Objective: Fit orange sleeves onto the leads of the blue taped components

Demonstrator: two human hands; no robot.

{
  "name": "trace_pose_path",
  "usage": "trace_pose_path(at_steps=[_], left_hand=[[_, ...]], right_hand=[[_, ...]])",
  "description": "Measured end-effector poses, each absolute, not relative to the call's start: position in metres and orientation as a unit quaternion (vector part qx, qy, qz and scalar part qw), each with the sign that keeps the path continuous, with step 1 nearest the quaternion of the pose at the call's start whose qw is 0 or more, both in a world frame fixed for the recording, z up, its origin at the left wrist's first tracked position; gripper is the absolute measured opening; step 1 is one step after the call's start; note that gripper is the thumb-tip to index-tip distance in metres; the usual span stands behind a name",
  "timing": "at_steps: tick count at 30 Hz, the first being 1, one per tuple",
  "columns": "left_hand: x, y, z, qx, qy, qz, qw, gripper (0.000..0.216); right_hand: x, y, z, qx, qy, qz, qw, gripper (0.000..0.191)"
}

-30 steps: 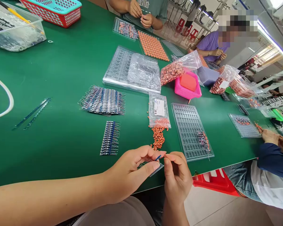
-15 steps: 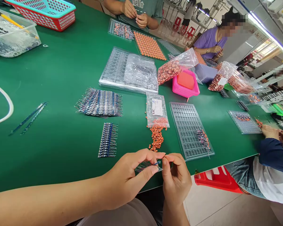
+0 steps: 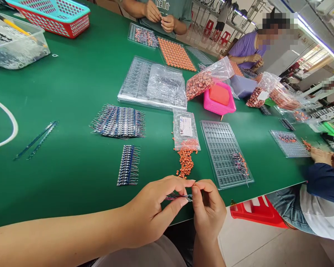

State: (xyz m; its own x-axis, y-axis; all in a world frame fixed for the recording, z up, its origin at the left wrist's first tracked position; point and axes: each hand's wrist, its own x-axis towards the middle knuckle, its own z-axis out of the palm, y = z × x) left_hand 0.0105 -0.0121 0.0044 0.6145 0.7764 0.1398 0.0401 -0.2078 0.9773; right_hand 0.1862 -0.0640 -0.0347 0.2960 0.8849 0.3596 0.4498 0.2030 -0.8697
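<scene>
My left hand [image 3: 156, 209] is closed around a small strip of thin-wired parts [image 3: 173, 196], pinched between thumb and fingers, with wires sticking out on the left. My right hand [image 3: 208, 209] meets the left forefinger in a thumb-and-forefinger pinch; what it holds is too small and covered to make out. Just beyond the fingertips lies a pile of small orange rings [image 3: 186, 163], spilling from a labelled clear bag [image 3: 186, 126]. Left of it rest a short row of wired parts [image 3: 128, 165] and a larger stack [image 3: 119, 121].
A clear slotted tray [image 3: 219, 148] with several wired orange parts lies right of the rings. Behind are stacked clear trays [image 3: 130, 81], a pink basket [image 3: 219, 107] and a bag of reddish rings [image 3: 199, 84]. Co-workers sit across and at right, one in a navy sleeve [image 3: 321, 181].
The strip in my left hand has tilted, and a blue end seen between the fingers no longer shows. Both hands otherwise stay nearly in place.
</scene>
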Motion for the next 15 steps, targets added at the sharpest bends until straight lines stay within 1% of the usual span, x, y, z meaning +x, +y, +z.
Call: trace_pose_path(at_steps=[6,10,15], left_hand=[[0.0109,-0.0130,0.0029,0.721,0.282,0.344,0.531,0.010],[0.0107,-0.0102,0.0018,0.766,0.237,0.375,0.466,0.018],[0.0089,-0.0079,0.0025,0.815,0.188,0.379,0.395,0.028]], right_hand=[[0.1862,-0.0639,-0.0341,-0.605,-0.555,0.209,0.531,0.006],[0.1888,-0.0643,-0.0353,-0.603,-0.543,0.249,0.529,0.007],[0.1951,-0.0624,-0.0365,-0.589,-0.524,0.310,0.532,0.010]])
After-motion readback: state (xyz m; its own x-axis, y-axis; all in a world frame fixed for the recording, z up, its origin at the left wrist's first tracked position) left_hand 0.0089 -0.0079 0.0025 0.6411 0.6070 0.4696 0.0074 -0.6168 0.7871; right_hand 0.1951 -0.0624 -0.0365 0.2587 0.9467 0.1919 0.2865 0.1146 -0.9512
